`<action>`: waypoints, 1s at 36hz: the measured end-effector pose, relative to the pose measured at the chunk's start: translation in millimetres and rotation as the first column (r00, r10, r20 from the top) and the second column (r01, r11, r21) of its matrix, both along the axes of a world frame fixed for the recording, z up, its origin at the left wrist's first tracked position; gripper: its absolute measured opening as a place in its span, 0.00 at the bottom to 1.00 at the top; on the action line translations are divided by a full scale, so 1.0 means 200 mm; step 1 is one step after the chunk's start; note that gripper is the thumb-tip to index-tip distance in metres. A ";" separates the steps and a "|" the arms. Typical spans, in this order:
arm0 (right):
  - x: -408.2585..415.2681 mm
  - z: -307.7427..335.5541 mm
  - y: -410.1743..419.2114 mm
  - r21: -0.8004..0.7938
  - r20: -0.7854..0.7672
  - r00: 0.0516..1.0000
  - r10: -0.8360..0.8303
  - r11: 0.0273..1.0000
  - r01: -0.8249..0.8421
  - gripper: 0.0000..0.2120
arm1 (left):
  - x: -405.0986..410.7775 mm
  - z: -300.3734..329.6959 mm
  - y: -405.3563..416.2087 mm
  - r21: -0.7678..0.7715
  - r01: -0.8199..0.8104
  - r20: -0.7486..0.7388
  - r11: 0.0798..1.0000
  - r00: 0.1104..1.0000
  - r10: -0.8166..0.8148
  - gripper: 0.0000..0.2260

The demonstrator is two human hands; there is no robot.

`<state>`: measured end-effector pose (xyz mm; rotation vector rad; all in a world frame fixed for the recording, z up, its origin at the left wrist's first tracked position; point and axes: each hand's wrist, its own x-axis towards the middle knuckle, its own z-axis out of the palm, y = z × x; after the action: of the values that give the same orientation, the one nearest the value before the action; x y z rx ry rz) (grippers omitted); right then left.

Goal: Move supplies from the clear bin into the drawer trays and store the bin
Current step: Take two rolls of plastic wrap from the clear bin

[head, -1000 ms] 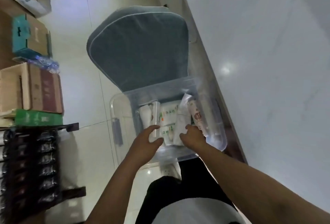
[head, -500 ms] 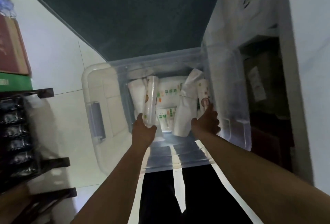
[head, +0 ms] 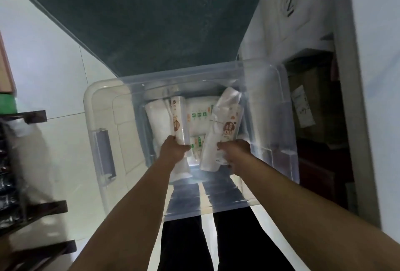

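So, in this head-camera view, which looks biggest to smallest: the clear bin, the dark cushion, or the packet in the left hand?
1. Dark cushion, though it is cut off by the frame.
2. Clear bin.
3. Packet in the left hand, clearly smallest.
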<state>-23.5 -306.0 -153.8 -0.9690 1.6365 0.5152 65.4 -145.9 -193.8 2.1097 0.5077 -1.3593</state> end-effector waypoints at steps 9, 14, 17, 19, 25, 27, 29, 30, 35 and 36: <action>-0.06 0.50 0.06 0.492 0.261 0.943 -0.205 0.869 0.053 0.17 | -0.06 0.47 0.04 -0.250 -0.335 -0.416 0.908 0.884 0.212 0.18; -0.31 0.88 0.11 0.519 0.625 0.741 -0.248 0.840 -0.157 0.32 | -0.11 0.69 0.16 -0.355 -0.296 -0.407 0.887 0.903 0.138 0.19; -0.44 1.10 0.16 0.506 0.686 0.682 -0.252 0.840 -0.198 0.34 | -0.13 0.80 0.21 -0.413 -0.287 -0.413 0.864 0.905 0.102 0.20; -0.47 1.23 0.19 0.426 0.721 0.667 -0.187 0.879 -0.215 0.31 | -0.13 0.87 0.25 -0.481 -0.263 -0.424 0.836 0.905 0.041 0.22; -0.58 1.44 0.33 0.278 0.794 0.568 -0.216 0.960 -0.024 0.24 | -0.10 1.06 0.35 -0.685 -0.124 -0.416 0.718 0.875 -0.246 0.35; -0.69 1.47 0.40 0.254 0.797 0.543 -0.265 0.962 0.097 0.24 | -0.08 1.08 0.37 -0.723 -0.064 -0.382 0.688 0.867 -0.321 0.37; -0.82 1.51 0.46 0.232 0.801 0.517 -0.303 0.952 0.199 0.26 | -0.06 1.12 0.38 -0.770 0.010 -0.333 0.638 0.846 -0.416 0.38; -0.89 1.53 0.48 0.222 0.801 0.509 -0.315 0.946 0.237 0.27 | -0.05 1.15 0.37 -0.789 0.069 -0.292 0.610 0.832 -0.472 0.37; -1.27 1.71 0.56 0.113 0.824 0.473 -0.312 0.909 0.402 0.25 | -0.10 1.32 0.22 -0.811 0.430 0.019 0.396 0.696 -0.717 0.38; -1.35 1.73 0.58 0.098 0.830 0.458 -0.319 0.891 0.443 0.26 | -0.13 1.36 0.17 -0.835 0.426 0.034 0.347 0.671 -0.741 0.38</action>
<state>-293.5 -190.3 193.0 -0.7097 0.9282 -0.3770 39.1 -112.4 79.1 1.2504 -0.7952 -1.9007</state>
